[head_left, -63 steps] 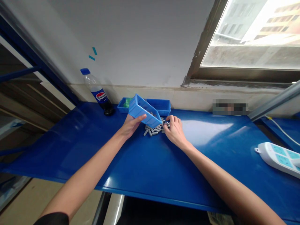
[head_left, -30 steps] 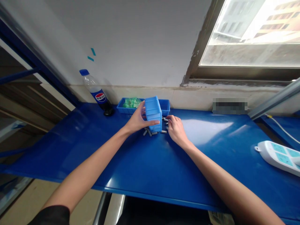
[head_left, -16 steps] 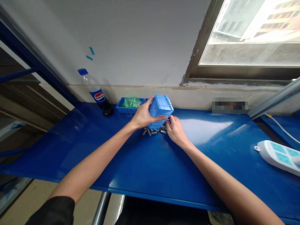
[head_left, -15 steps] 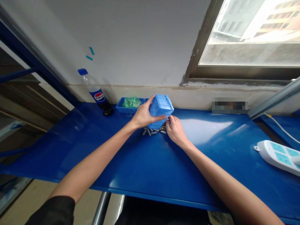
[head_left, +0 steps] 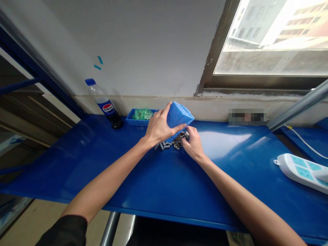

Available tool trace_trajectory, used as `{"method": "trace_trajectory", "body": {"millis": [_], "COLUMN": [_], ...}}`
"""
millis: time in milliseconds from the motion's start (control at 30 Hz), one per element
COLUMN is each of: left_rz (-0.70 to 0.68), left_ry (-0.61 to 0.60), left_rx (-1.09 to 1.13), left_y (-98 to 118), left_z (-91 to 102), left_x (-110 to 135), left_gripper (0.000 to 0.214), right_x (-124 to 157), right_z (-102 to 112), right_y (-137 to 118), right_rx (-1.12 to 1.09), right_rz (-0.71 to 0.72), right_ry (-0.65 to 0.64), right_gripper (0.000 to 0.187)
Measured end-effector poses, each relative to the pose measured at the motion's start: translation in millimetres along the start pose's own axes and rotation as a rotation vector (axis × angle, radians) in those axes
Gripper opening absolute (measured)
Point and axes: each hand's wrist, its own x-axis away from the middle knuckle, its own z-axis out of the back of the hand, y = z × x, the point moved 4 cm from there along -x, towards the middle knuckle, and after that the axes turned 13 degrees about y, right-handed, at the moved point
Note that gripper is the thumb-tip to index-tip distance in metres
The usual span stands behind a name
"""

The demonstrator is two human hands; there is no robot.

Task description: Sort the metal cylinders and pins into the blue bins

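My left hand point(head_left: 160, 128) grips a blue plastic bin point(head_left: 180, 114), thumb along its lower edge and fingers over its far side. The bin is tipped over, its bottom turned up and its mouth facing down to the table. Beneath it lies a pile of small metal parts, with brass-coloured screws point(head_left: 177, 140) and several grey cylinders point(head_left: 164, 146). Close against the right side of the pile, my right hand point(head_left: 192, 142) is cupped, thumb and fingers apart. Some grey pieces show between them; the bin's inside is hidden.
A second blue bin point(head_left: 130, 122) with green plastic-wrapped contents point(head_left: 142, 114) stands by the wall. Left of it is a cola bottle point(head_left: 109, 107). A white power strip point(head_left: 294, 167) lies on the right of the blue table point(head_left: 164, 191). A metal post point(head_left: 297, 106) rises behind it.
My left hand has tipped the bin further and shifted it slightly right. More screws and grey pieces show below it. My right hand's thumb and fingers have parted around some pieces.
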Motion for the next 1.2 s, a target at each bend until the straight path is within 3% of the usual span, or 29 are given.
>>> {"method": "trace_trajectory", "body": {"millis": [67,167,267,400,567,733,833,967,1200], "left_rz": [-0.023,-0.067,-0.085,-0.078,-0.15,-0.2,-0.232,-0.213,-0.226], "left_ry": [0.039,0.07,0.087,0.107,-0.144,-0.22,-0.227,-0.233,-0.254], "left_rx": [0.009,0.038,0.139,0.113,-0.235,-0.439,-0.496,-0.468,-0.532], "left_y": [9.2,23.5,28.9,9.5,-27.2,-39.1,-38.8,-38.8,-38.4], "left_z": [1.5,1.5,0.8,-2.8,-27.3,-40.2,-41.4,-41.1,-42.5], "left_x": [-0.8,-2.9,-4.5,-2.1,15.7,31.6,33.9,33.5,35.6], "left_gripper": [0.1,0.103,0.1,0.068,0.05,0.055,0.058,0.061,0.065], "right_x": [-1.3,-4.7,-16.2,-33.2,-40.7,-36.1,-32.8,-32.9,-32.7], "right_z": [5.7,7.5,14.9,34.9,59.8,56.5,45.8,37.8,43.0], "right_y": [-9.4,-20.7,-30.7,-28.4,2.3,39.2,48.5,46.7,43.6], "right_rx": [-0.23,-0.642,-0.784,-0.602,-0.033,0.357,0.372,0.327,0.44], "right_rz": [-0.058,-0.337,-0.404,-0.285,-0.121,-0.06,-0.072,-0.047,-0.023], "right_ry": [-0.075,-0.224,-0.15,0.095,0.31,0.195,0.114,0.098,0.119], "right_gripper": [0.037,0.039,0.032,0.027,0.028,0.028,0.034,0.041,0.048]}}
